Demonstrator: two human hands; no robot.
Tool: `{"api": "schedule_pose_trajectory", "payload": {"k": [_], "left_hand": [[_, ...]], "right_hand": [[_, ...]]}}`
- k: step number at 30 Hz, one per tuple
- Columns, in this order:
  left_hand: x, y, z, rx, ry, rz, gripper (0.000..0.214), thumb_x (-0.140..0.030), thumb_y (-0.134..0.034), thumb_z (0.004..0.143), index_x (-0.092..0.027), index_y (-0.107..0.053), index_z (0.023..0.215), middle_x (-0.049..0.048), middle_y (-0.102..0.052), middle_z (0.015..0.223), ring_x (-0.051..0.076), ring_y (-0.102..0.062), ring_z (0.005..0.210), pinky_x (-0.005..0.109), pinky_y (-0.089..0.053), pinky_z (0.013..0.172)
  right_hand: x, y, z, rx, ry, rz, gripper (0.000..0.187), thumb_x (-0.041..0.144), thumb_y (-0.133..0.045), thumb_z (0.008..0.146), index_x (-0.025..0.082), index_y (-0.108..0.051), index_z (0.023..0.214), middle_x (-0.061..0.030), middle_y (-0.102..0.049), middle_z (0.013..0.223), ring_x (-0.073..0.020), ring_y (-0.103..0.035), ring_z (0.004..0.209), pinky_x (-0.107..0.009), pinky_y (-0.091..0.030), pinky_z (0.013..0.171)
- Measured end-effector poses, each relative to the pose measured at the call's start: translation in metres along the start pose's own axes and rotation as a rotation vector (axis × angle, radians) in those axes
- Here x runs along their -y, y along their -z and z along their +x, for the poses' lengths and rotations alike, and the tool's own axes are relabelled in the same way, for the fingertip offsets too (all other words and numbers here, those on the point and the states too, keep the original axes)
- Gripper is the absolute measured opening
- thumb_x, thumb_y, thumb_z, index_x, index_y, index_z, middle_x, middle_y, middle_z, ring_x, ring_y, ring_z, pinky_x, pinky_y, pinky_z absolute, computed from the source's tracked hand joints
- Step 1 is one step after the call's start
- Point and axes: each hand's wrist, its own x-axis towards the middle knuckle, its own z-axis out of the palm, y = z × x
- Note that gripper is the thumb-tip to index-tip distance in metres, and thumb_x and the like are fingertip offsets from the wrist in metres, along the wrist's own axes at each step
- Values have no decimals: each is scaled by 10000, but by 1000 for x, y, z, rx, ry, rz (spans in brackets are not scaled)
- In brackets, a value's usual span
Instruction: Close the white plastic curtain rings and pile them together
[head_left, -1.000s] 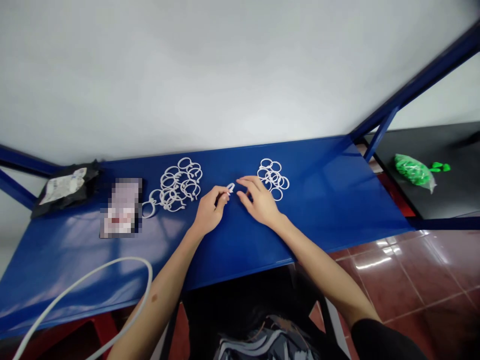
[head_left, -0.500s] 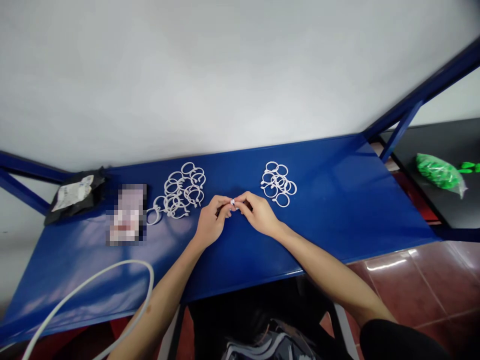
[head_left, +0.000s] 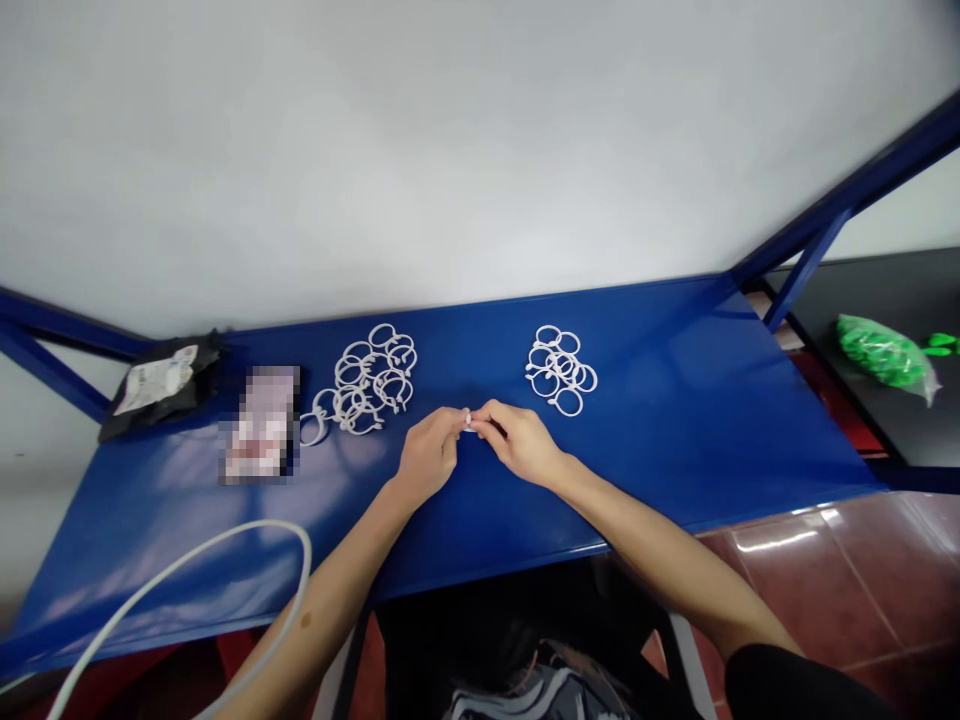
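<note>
My left hand (head_left: 429, 452) and my right hand (head_left: 521, 442) meet over the middle of the blue table. Their fingertips pinch a small white plastic ring (head_left: 469, 420) from both sides; most of it is hidden behind the fingers. Beyond my left hand lies a pile of white plastic rings (head_left: 358, 392), several with gaps and small knobs at their ends. A smaller cluster of white rings (head_left: 559, 369), which look closed, rests beyond my right hand.
A blurred-out flat rectangular object (head_left: 264, 425) and a black plastic parcel (head_left: 161, 388) with a white label lie at the left of the blue table (head_left: 660, 400). A white cable (head_left: 180, 560) loops at front left. Rightward, a bag of green pieces (head_left: 885, 352) sits on a dark surface.
Both hands have shifted slightly nearer to me, and my left hand has turned so its back shows more. The ring stays pinched between them. The piles look unchanged; the view has tilted slightly.
</note>
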Motion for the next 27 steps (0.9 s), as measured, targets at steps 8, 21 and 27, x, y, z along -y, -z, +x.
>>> {"api": "schedule_pose_trajectory", "payload": {"k": [8,21,27], "left_hand": [[-2,19,19,32,-66,204,181,-251,-539,985,-233,-660,1118,76,-719,1089,225,-643,1028,399,-499,948],[34,36,14,-131,207,661,209,-308,-539,963,-212,-718,1011,126,-707,956,359,-537,1046,548,-360,907],[15,39,21,-217,133,485,170,-316,-583,960,-244,-736,978,73,-724,873,279,-575,937,476,-400,907]], "right_hand": [[-8,3,5,-78,46,-226,206,337,-502,1045,205,-656,1011,-37,-743,957,-154,-702,818,-255,-506,723],[-24,51,14,-488,-218,-727,191,309,-562,988,173,-678,1057,-117,-661,1064,-212,-666,803,-288,-473,575],[-8,25,10,-290,9,-555,220,311,-507,1021,186,-679,1079,-116,-666,1032,-242,-660,951,-374,-574,775]]}}
